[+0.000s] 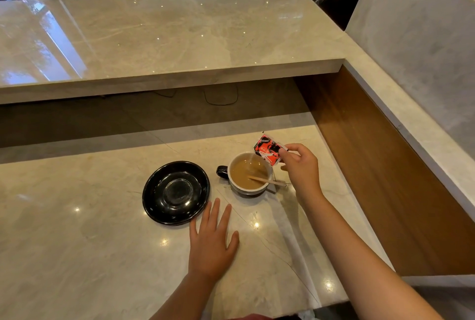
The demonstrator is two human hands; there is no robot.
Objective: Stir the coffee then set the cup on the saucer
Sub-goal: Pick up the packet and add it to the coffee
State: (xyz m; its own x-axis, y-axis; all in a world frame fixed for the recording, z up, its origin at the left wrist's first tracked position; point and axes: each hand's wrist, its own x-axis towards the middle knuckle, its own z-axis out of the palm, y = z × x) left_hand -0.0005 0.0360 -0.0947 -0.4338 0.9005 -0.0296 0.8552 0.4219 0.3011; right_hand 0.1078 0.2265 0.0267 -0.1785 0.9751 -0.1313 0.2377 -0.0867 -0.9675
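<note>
A cup [248, 188] with a dark handle on its left holds light brown coffee and stands on the marble counter. A wooden stir stick [267, 180] leans in it, its end over the right rim. My right hand [302, 168] pinches a red and black sachet [267, 150], tilted above the cup's far rim, with a thin stream falling into the coffee. An empty black saucer [176, 192] sits just left of the cup. My left hand [213, 240] lies flat on the counter, fingers spread, in front of the saucer and cup.
A raised marble bar top [167, 44] runs across behind the lower counter [77, 242], with a dark gap and cables beneath it. A wood panel [380, 178] and marble ledge close off the right side. Chairs stand far beyond.
</note>
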